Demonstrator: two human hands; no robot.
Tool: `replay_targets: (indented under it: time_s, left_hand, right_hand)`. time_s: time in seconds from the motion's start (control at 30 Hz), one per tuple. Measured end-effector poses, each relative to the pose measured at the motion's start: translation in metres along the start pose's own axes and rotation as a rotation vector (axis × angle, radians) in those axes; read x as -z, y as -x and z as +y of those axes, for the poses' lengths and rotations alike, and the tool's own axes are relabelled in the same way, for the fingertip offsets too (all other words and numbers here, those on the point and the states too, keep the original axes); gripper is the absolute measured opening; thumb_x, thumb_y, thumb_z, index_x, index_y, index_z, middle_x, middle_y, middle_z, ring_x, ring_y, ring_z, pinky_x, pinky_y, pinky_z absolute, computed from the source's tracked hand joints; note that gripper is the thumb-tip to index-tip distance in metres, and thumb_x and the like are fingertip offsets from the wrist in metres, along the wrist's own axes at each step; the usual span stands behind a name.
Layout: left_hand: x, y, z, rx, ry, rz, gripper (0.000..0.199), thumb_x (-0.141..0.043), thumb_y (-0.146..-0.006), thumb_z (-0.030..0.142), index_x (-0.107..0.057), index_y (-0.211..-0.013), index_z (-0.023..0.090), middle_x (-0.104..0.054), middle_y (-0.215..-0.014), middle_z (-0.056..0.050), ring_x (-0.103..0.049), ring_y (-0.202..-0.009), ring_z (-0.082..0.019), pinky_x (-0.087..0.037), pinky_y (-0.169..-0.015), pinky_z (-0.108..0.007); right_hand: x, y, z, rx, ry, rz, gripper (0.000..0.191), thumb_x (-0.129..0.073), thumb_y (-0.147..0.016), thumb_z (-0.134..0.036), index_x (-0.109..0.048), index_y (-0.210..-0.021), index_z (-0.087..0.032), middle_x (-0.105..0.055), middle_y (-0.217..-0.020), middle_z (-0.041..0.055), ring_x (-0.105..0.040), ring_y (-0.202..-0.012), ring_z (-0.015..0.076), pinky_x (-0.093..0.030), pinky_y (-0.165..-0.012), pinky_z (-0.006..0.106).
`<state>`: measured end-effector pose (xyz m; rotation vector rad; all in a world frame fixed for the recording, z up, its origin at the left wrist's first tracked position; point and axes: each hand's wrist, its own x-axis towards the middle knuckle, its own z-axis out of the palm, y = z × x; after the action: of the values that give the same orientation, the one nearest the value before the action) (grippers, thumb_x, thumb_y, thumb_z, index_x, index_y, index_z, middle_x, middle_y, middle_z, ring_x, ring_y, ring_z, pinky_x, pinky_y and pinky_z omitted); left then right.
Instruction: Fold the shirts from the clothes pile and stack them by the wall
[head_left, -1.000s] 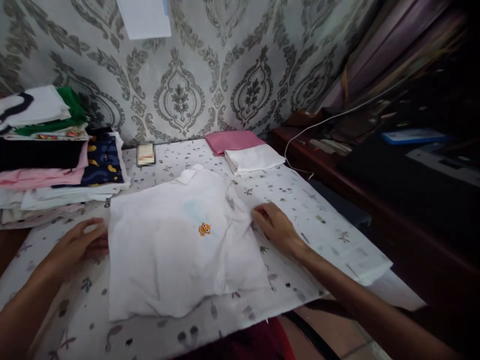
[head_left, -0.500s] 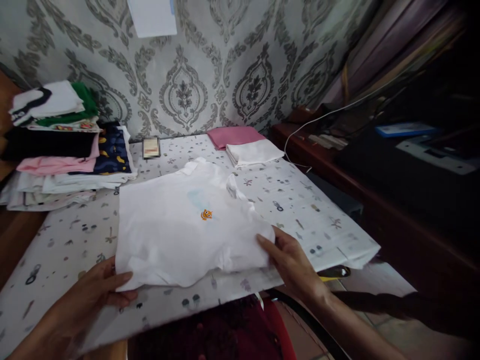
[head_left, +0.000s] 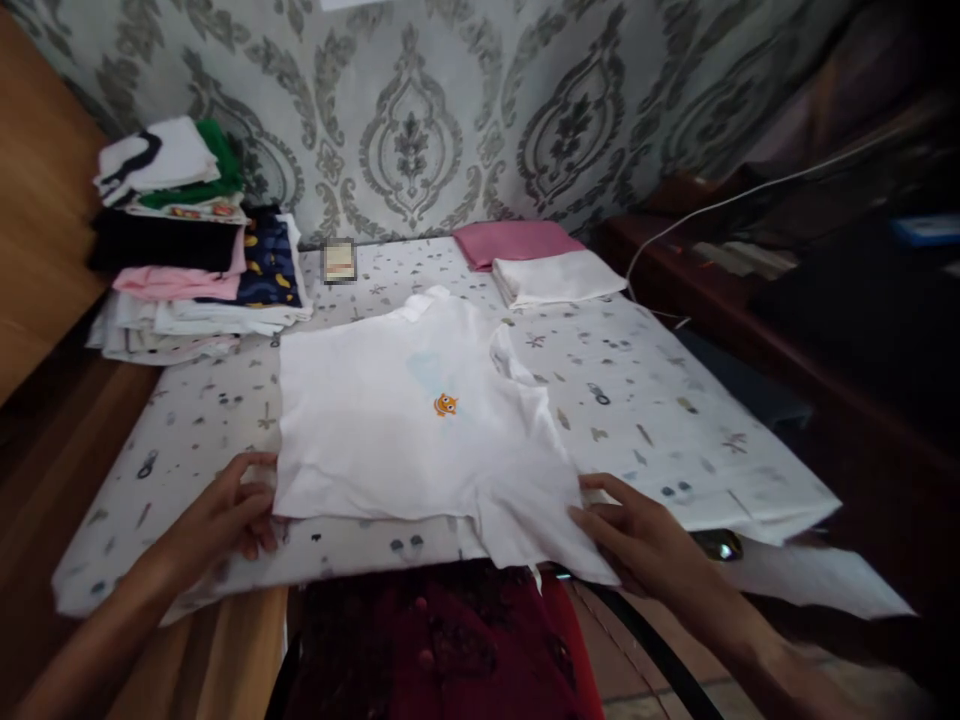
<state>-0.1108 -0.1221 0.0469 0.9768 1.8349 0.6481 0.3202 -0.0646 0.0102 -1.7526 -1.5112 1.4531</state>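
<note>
A stack of folded clothes (head_left: 169, 250) rises behind the left hand (head_left: 214, 525), which meets the white shirt's (head_left: 367, 430) edge (gripping or not, I can't tell). The shirt lies mid-bench (head_left: 645, 410), short of a small blurred card (head_left: 339, 261), pink cloth (head_left: 517, 242) and white cloth (head_left: 559, 278); the right hand (head_left: 649, 540) pinches its near-right corner, below a cable (head_left: 735, 200).

On the surface (head_left: 660, 420), the shirt (head_left: 367, 425) is spread, with its near right corner over the front edge. It is flanked by the left hand (head_left: 225, 515) and the right hand (head_left: 637, 530). Behind it, to the left, the clothes pile (head_left: 176, 240) is stacked; beside this pile a small item (head_left: 339, 261) is placed. Behind, to the right, the far folded cloth (head_left: 517, 240) is partly overlapped by the near folded cloth (head_left: 559, 279).
</note>
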Motion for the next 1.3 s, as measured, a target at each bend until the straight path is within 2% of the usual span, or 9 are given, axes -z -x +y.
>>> replay_targets:
  time_s: [0.2,0.37,0.5,0.63,0.77,0.93,1.07,1.2,1.3]
  left_hand:
    - [-0.001,0.001,0.002,-0.384,-0.364,0.153,0.034,-0.046,-0.091,0.048,-0.056,-0.11,0.022,-0.064,-0.088,-0.003,-0.061,-0.078,-0.019,-0.051,-0.069,-0.032]
    - [-0.02,-0.006,0.011,-0.765,-0.688,0.007,0.039,-0.051,-0.094,0.036,-0.052,-0.131,0.025,-0.058,-0.13,-0.009,-0.05,-0.123,-0.026,-0.044,-0.104,-0.042]
    - [-0.023,0.001,0.014,-0.857,-0.795,-0.147,0.025,-0.05,-0.095,0.031,-0.059,-0.117,0.024,-0.058,-0.128,-0.009,-0.051,-0.118,-0.025,-0.045,-0.099,-0.041]
    - [-0.006,0.023,0.024,-0.585,-0.875,-0.389,0.02,-0.05,-0.095,0.036,-0.064,-0.09,0.022,-0.065,-0.093,-0.003,-0.059,-0.084,-0.02,-0.044,-0.074,-0.03]
    - [0.004,0.034,0.042,-0.413,-0.78,-0.525,0.024,-0.057,-0.091,0.046,-0.069,-0.096,0.026,-0.067,-0.085,-0.001,-0.061,-0.076,-0.019,-0.042,-0.069,-0.028]
    - [-0.04,0.001,0.045,-0.683,-0.623,-0.245,0.035,-0.038,-0.101,0.039,-0.063,-0.121,0.024,-0.069,-0.114,-0.006,-0.063,-0.103,-0.02,-0.049,-0.091,-0.033]
    - [-0.08,-0.037,0.021,-0.983,-0.827,-0.051,0.049,-0.042,-0.099,0.044,-0.045,-0.144,0.024,-0.044,-0.154,-0.011,-0.04,-0.142,-0.026,-0.035,-0.115,-0.048]
    - [-0.067,-0.069,-0.009,-1.041,-1.046,0.093,0.057,-0.044,-0.098,0.05,-0.036,-0.151,0.03,-0.038,-0.158,-0.007,-0.036,-0.145,-0.028,-0.031,-0.117,-0.055]
    - [-0.034,-0.09,-0.023,-0.924,-1.078,0.256,0.053,-0.04,-0.099,0.048,-0.039,-0.149,0.032,-0.041,-0.157,-0.007,-0.039,-0.143,-0.028,-0.035,-0.114,-0.055]
  right_hand:
    - [0.012,-0.018,-0.025,0.469,0.509,0.347,0.033,-0.056,-0.087,-0.047,-0.062,-0.11,-0.023,-0.064,-0.069,0.0013,-0.059,-0.051,0.0169,-0.047,-0.047,0.029]
    - [-0.027,-0.045,-0.062,0.943,0.674,0.104,0.021,-0.048,-0.096,-0.03,-0.065,-0.105,-0.022,-0.068,-0.103,0.0104,-0.068,-0.089,0.0214,-0.059,-0.077,0.036]
    - [-0.05,-0.058,-0.065,1.164,0.789,-0.163,0.025,-0.055,-0.094,-0.027,-0.066,-0.117,-0.022,-0.058,-0.134,0.0151,-0.055,-0.125,0.0284,-0.052,-0.099,0.047]
    - [-0.048,-0.054,-0.057,1.128,0.719,-0.399,0.031,-0.056,-0.095,-0.028,-0.065,-0.125,-0.028,-0.052,-0.146,0.0103,-0.041,-0.14,0.0266,-0.039,-0.112,0.053]
    - [-0.047,-0.042,-0.052,1.015,0.568,-0.536,0.03,-0.059,-0.093,-0.031,-0.068,-0.122,-0.032,-0.051,-0.149,0.0055,-0.04,-0.142,0.0238,-0.023,-0.12,0.055]
    - [-0.055,-0.028,-0.057,0.996,0.416,-0.64,0.032,-0.06,-0.09,-0.023,-0.069,-0.12,-0.031,-0.059,-0.141,0.0051,-0.041,-0.142,0.0225,-0.021,-0.121,0.054]
    - [-0.05,-0.02,-0.06,0.989,0.408,-0.675,0.034,-0.063,-0.087,-0.023,-0.07,-0.12,-0.029,-0.059,-0.141,0.0082,-0.04,-0.142,0.0238,-0.021,-0.121,0.053]
    - [-0.034,-0.012,-0.06,0.857,0.296,-0.694,0.024,-0.063,-0.091,-0.035,-0.073,-0.112,-0.031,-0.068,-0.128,0.0066,-0.051,-0.135,0.0217,-0.025,-0.12,0.051]
    - [-0.023,-0.023,-0.065,0.765,0.15,-0.631,0.025,-0.059,-0.092,-0.04,-0.075,-0.106,-0.026,-0.071,-0.118,0.0089,-0.063,-0.118,0.0206,-0.046,-0.106,0.046]
